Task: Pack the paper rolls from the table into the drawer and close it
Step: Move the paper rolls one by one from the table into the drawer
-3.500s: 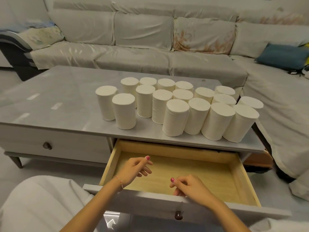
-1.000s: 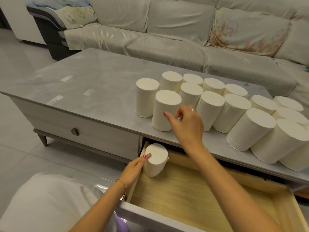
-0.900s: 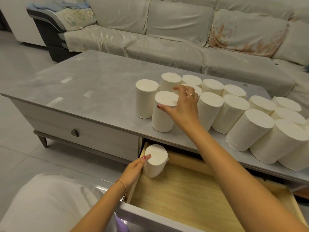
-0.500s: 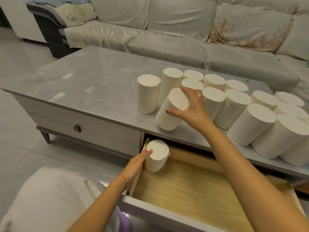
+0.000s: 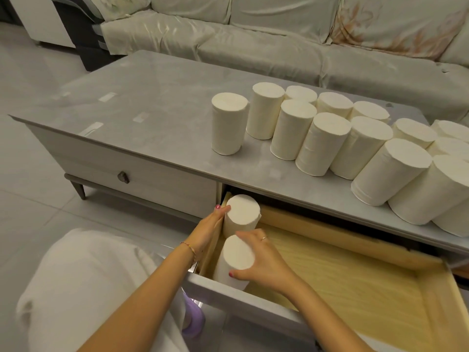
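Several white paper rolls (image 5: 322, 143) stand in rows on the grey table (image 5: 157, 118). Below its right half the wooden drawer (image 5: 355, 278) is pulled open. Two rolls stand upright in the drawer's left side. My left hand (image 5: 206, 229) rests against the far roll (image 5: 242, 212) at the back left corner. My right hand (image 5: 264, 262) grips the near roll (image 5: 234, 257) just in front of it, and the two rolls touch.
A closed drawer with a dark knob (image 5: 123, 177) sits under the table's left half. A pale sofa (image 5: 279, 39) runs behind the table. Tiled floor (image 5: 33, 212) lies to the left. My white-clothed knee (image 5: 83, 288) is at the lower left.
My right hand has carried a roll from the table's front row down into the drawer, in front of the first roll. My left hand stays against that first roll.
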